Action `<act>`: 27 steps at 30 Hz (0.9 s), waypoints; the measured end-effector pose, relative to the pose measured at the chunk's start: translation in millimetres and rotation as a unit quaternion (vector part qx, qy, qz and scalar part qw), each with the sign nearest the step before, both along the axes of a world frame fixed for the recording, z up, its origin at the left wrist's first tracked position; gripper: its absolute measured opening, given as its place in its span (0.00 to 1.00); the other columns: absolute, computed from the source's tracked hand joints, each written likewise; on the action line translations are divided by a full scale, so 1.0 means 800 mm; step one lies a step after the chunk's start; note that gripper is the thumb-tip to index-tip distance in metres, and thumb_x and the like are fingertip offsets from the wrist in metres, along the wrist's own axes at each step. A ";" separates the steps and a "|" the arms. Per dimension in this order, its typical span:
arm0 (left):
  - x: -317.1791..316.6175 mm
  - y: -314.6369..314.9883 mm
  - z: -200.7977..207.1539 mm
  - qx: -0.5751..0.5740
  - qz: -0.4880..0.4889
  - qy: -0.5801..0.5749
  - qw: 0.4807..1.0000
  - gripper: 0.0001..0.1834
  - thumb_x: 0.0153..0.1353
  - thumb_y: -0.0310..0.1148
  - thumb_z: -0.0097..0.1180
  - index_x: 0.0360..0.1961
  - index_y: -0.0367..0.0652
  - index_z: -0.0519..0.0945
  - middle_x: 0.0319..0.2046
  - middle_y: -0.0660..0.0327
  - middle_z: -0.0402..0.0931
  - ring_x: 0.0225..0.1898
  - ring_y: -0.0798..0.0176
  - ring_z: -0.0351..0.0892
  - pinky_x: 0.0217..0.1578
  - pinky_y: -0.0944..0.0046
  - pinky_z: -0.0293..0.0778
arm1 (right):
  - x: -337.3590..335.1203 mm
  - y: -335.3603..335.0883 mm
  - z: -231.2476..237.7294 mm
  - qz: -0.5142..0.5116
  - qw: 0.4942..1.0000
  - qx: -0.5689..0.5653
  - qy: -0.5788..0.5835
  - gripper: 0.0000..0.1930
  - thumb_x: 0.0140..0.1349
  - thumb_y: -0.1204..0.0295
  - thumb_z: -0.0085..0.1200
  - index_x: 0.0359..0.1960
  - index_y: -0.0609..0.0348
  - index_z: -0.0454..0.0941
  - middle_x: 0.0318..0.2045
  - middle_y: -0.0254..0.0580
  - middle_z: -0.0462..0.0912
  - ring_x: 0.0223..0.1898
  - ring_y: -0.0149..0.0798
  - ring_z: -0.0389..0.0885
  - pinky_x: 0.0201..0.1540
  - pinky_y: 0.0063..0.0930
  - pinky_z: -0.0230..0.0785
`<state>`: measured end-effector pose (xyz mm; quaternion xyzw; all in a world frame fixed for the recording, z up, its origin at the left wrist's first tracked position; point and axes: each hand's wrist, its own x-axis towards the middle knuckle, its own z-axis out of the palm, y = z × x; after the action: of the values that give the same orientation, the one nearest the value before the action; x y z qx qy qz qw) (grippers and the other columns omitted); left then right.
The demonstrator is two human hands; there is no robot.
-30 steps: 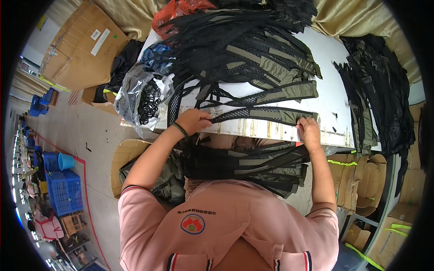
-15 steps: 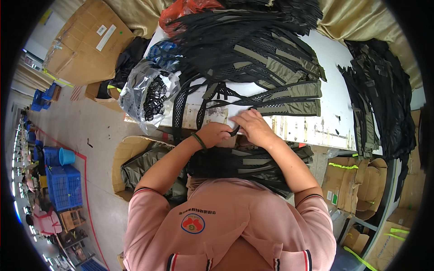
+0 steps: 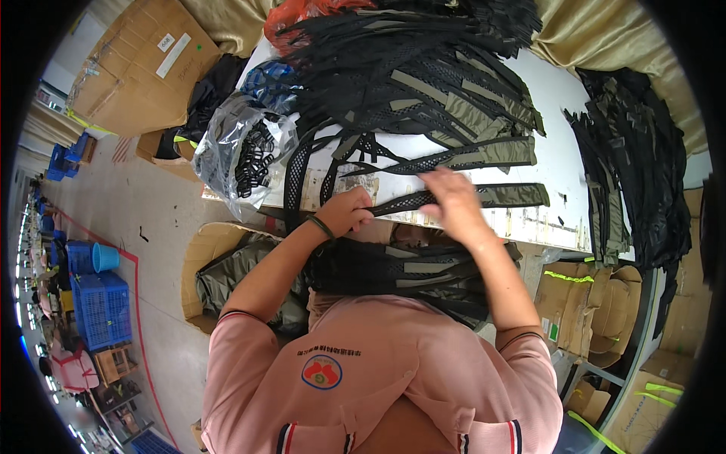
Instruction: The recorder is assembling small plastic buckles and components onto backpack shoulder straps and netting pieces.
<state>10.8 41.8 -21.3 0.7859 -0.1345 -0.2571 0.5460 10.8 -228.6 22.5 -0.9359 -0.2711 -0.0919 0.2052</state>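
A black mesh strap [image 3: 402, 203] with an olive fabric end runs along the near edge of the white table. My left hand [image 3: 346, 212] is closed on its narrow left end. Over the strap's middle is my right hand [image 3: 457, 204], slightly blurred, its fingers outstretched; whether it touches the strap is unclear. Just beyond lies another mesh strap [image 3: 484, 154] with an olive panel, apart from the first. A large heap of similar black straps [image 3: 363, 72] covers the back of the table. Across my lap rests a bundle of more straps [image 3: 363, 268].
A clear bag of black buckles [image 3: 257, 155] sits at the table's left, near a blue bag [image 3: 270, 85] and a red bag [image 3: 299, 19]. More straps [image 3: 639, 151] hang at the right. Cardboard boxes [image 3: 204, 257] stand on both sides below the white tabletop [image 3: 563, 170].
The strap has been drawn out straight and nearer to me, away from the one beyond. My right hand has moved right, its fingers opened; my left hand has shifted slightly left.
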 end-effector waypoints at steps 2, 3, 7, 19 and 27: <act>-0.004 -0.015 0.008 -0.013 0.015 -0.007 1.000 0.10 0.59 0.28 0.53 0.39 0.38 0.68 0.22 0.61 0.76 0.19 0.71 0.73 0.21 0.71 0.68 | -0.007 0.048 -0.005 0.099 0.984 0.107 0.099 0.25 0.50 0.71 0.61 0.52 0.54 0.71 0.46 0.46 0.77 0.53 0.49 0.71 0.58 0.46 0.59; -0.004 -0.019 0.012 -0.025 0.031 -0.015 0.999 0.10 0.59 0.28 0.54 0.38 0.39 0.67 0.23 0.61 0.76 0.19 0.71 0.73 0.20 0.72 0.68 | -0.008 0.067 -0.011 0.136 0.968 0.144 0.157 0.26 0.50 0.74 0.60 0.54 0.55 0.69 0.45 0.46 0.78 0.53 0.51 0.71 0.57 0.45 0.61; -0.001 0.000 0.012 -0.057 0.056 0.026 0.996 0.07 0.59 0.27 0.53 0.35 0.40 0.67 0.24 0.62 0.76 0.20 0.73 0.73 0.20 0.73 0.66 | 0.016 0.074 -0.038 0.080 0.969 0.153 0.177 0.15 0.53 0.78 0.56 0.45 0.59 0.76 0.41 0.45 0.80 0.42 0.47 0.78 0.45 0.34 0.71; 0.095 0.191 -0.007 0.435 0.253 -0.217 0.837 0.18 0.51 0.34 0.62 0.44 0.48 0.78 0.43 0.48 0.73 0.47 0.46 0.74 0.47 0.54 0.71 | 0.041 0.098 -0.072 0.123 0.936 0.189 0.268 0.08 0.56 0.72 0.57 0.36 0.60 0.79 0.34 0.47 0.79 0.38 0.52 0.77 0.41 0.35 0.70; 0.111 0.219 -0.017 0.415 0.239 -0.177 0.859 0.18 0.38 0.26 0.71 0.30 0.37 0.74 0.36 0.49 0.73 0.39 0.46 0.75 0.40 0.56 0.71 | 0.038 0.104 -0.069 0.083 0.957 0.123 0.250 0.08 0.56 0.65 0.56 0.33 0.53 0.83 0.34 0.39 0.79 0.37 0.46 0.78 0.41 0.33 0.71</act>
<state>99.9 216.7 -34.8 0.9801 0.0825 -0.0066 0.1806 40.9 -145.2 -32.5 -0.8708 -0.2747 0.1300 0.3865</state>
